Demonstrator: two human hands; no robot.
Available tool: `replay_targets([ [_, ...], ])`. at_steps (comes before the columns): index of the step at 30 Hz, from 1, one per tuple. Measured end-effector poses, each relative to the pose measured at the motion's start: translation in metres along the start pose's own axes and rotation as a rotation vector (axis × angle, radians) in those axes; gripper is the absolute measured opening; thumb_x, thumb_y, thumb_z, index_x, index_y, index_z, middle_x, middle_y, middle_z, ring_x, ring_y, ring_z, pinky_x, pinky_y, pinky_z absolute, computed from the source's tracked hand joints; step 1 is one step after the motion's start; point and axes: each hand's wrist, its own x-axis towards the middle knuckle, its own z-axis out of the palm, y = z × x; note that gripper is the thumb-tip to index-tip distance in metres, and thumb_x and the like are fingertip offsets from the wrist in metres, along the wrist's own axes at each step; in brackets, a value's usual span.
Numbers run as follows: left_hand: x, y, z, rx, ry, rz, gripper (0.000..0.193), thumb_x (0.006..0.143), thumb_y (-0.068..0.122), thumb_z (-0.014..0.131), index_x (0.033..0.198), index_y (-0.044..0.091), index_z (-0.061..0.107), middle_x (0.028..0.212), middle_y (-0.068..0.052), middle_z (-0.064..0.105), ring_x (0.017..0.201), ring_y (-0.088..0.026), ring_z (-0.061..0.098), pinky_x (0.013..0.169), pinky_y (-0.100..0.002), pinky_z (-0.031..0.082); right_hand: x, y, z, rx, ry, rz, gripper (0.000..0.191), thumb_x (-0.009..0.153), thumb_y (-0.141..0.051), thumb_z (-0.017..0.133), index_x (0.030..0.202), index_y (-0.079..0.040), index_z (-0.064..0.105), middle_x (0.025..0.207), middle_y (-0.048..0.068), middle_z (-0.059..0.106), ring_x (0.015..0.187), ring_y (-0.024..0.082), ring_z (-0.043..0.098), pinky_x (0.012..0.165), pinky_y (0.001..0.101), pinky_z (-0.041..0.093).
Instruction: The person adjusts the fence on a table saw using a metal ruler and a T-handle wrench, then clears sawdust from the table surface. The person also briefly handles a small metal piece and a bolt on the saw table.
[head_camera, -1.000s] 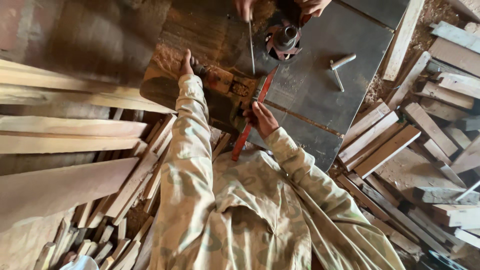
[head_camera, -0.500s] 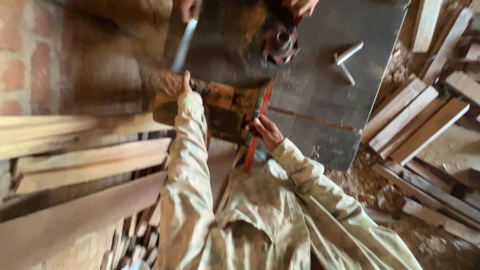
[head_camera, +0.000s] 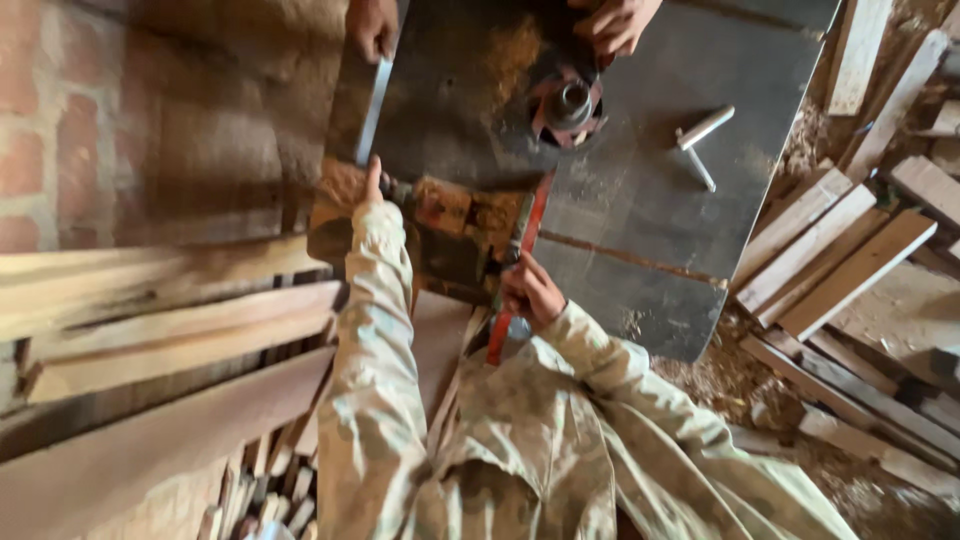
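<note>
Red metal bar (head_camera: 515, 262) at desk's near edge, 6 o'clock from cutter head (head_camera: 568, 103). Right hand (head_camera: 530, 292) closed around bar. Left hand (head_camera: 372, 185) at 9 o'clock, grip unclear, touching rusty block (head_camera: 442, 205). Dark desk (head_camera: 640, 210); planks (head_camera: 840, 260) at 3 o'clock.

A dark metal machine table (head_camera: 650, 230) fills the upper middle, dusted with sawdust. At about one o'clock on it lies a small pale T-shaped metal key (head_camera: 700, 135), well apart from the red-bladed cutter head (head_camera: 568, 103) standing near twelve o'clock. At nine to ten o'clock a red brick wall (head_camera: 60, 130) rises, and below it, at eight to nine o'clock, long pale boards (head_camera: 170, 330) are stacked lengthwise. At three to four o'clock cut timber battens (head_camera: 850, 260) lie heaped on the sawdust-strewn floor (head_camera: 720, 375). At seven o'clock thin wooden slats (head_camera: 260, 490) stand bundled on end.
</note>
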Motion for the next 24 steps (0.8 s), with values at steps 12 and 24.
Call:
replay_targets([
  [12,0.029,-0.013,-0.012,0.090,0.059,0.023,0.056,0.083,0.057,0.081,0.103,0.009,0.063,0.107,-0.005,0.063,0.095,-0.017,0.059,0.084,-0.033,0.048,0.003,-0.010,-0.006,0.059,-0.059,0.050,0.038,0.104,-0.029,0.046,0.137,-0.012,0.049,0.068,-0.002,0.038,0.049,0.009,0.035,0.045,0.0249,0.029],
  [24,0.026,-0.056,-0.028,0.244,0.198,0.317,0.083,0.078,0.058,0.084,0.130,-0.004,0.067,0.132,-0.019,0.070,0.119,-0.025,0.065,0.103,-0.037,0.051,-0.012,-0.035,-0.006,-0.038,-0.197,0.081,0.052,0.102,-0.022,0.055,0.149,-0.007,0.037,0.088,0.006,0.052,0.081,0.019,0.057,0.076,0.0327,0.050],
])
